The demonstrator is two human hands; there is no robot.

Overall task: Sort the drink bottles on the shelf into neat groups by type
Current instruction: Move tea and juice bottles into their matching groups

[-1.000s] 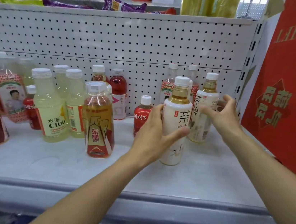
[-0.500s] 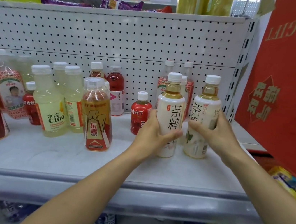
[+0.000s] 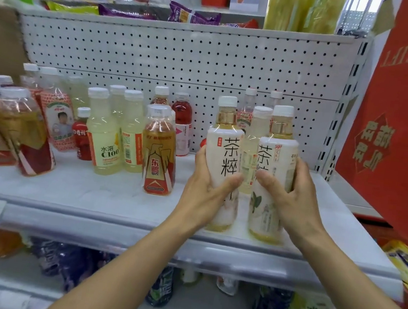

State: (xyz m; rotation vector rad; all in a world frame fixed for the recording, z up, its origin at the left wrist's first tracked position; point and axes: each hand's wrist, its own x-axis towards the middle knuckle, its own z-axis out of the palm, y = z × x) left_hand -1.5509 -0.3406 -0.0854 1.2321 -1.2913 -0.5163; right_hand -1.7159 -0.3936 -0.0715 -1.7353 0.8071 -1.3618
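Two white-labelled tea bottles stand side by side near the front edge of the white shelf (image 3: 89, 191). My left hand (image 3: 206, 185) grips the left tea bottle (image 3: 225, 141). My right hand (image 3: 293, 194) grips the right tea bottle (image 3: 269, 214). Between and behind them stands a pale yellow bottle (image 3: 249, 155). Further left are an orange energy drink bottle (image 3: 160, 153), pale C100 bottles (image 3: 105, 138), a small red bottle (image 3: 82, 135) and more orange bottles (image 3: 21, 135) at the far left.
A perforated white back panel (image 3: 184, 56) closes the shelf behind. A red gift box (image 3: 403, 128) stands at the right. Snack packs (image 3: 190, 15) lie on the shelf above. Dark bottles (image 3: 162, 286) fill the shelf below.
Both tea bottles have come forward toward the shelf's front edge and closer together. My right hand, open a second ago, has closed on the right tea bottle.
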